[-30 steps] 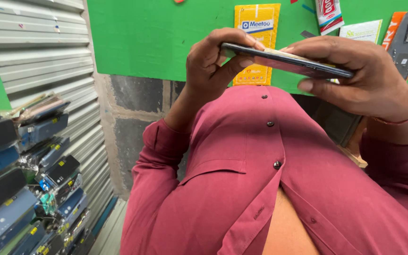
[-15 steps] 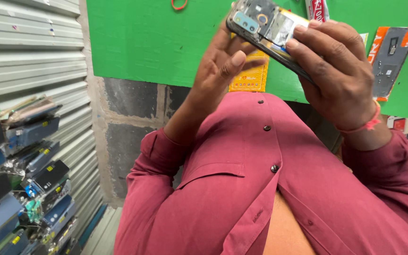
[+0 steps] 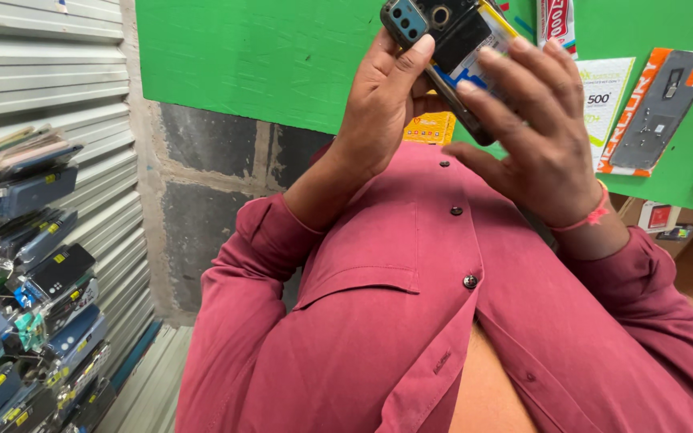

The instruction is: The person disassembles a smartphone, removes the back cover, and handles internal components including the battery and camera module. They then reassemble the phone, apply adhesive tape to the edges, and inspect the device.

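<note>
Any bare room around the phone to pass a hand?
Bare green board left of the left hand and phone. Crowded right of the right hand: hanging packets. Far left, stacked phone cases fill the shutter side.

green board (image 3: pixel 250 56) behind | phone racks (image 3: pixel 34 273) left | middle open

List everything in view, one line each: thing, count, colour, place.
Opened phone: one, black with blue camera block, held up at top centre.
Green board: one, on the wall behind.
Hanging packets: several, orange, white and red, on the board at right.
Yellow packet: one, behind the hands.
Bagged phone parts: many, blue and black, stacked at left.
Metal shutter: one, grey, left.
Shirt: one, maroon, buttoned.
Left hand: grip on the phone.
Right hand: grip on the phone, red wrist thread.
</note>
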